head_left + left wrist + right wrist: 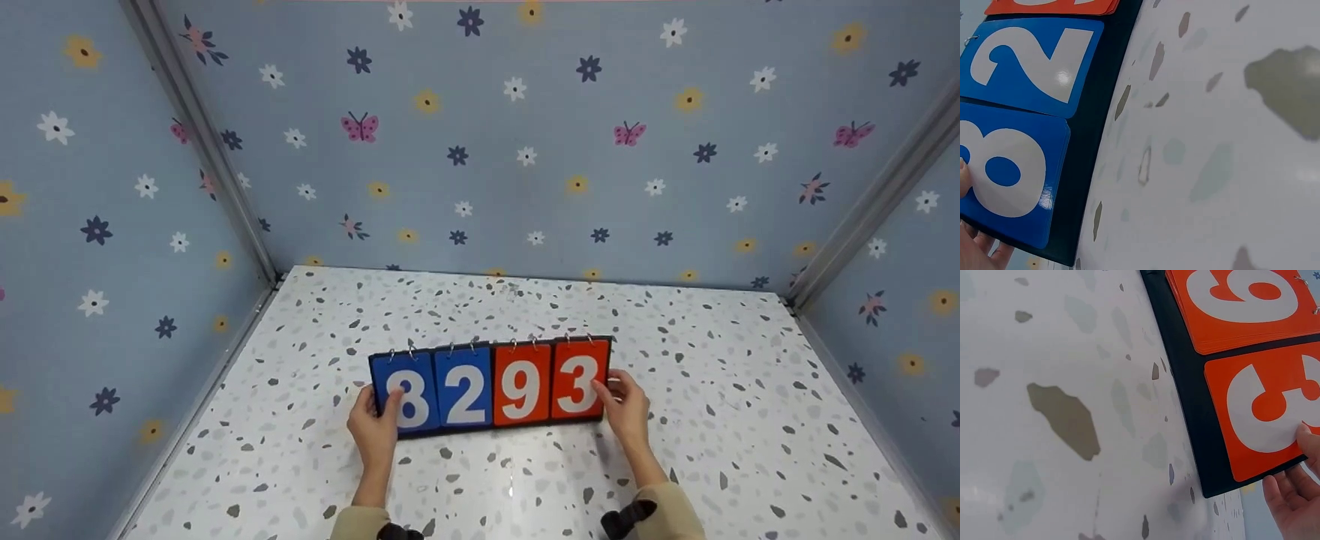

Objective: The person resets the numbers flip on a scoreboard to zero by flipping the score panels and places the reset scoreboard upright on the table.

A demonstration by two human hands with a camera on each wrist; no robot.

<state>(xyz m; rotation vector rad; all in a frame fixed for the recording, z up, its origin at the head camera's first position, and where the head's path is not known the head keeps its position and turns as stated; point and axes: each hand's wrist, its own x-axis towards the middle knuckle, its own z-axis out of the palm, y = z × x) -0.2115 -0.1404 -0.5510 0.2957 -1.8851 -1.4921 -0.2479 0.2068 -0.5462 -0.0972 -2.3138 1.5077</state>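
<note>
A flip scoreboard [493,424] with a dark backing stands tilted, its number cards facing me. Two blue cards read 8 [414,424] and 2 [444,414]; two red-orange cards read 9 [501,414] and 3 [557,409]. Metal rings bind the cards along the top edge. My left hand [375,431] grips the left end, thumb over the 8 card and fingers behind the backing. At the right end my right hand [628,412] holds it the same way, its thumb [1309,441] on the 3 card.
Beneath the scoreboard lies a white speckled tabletop [735,420]. Blue flower-patterned panels [517,195] stand behind it and on both sides, joined by grey corner posts [217,150]. Dark bands [628,517] sit at the wrists, over beige sleeves [669,510].
</note>
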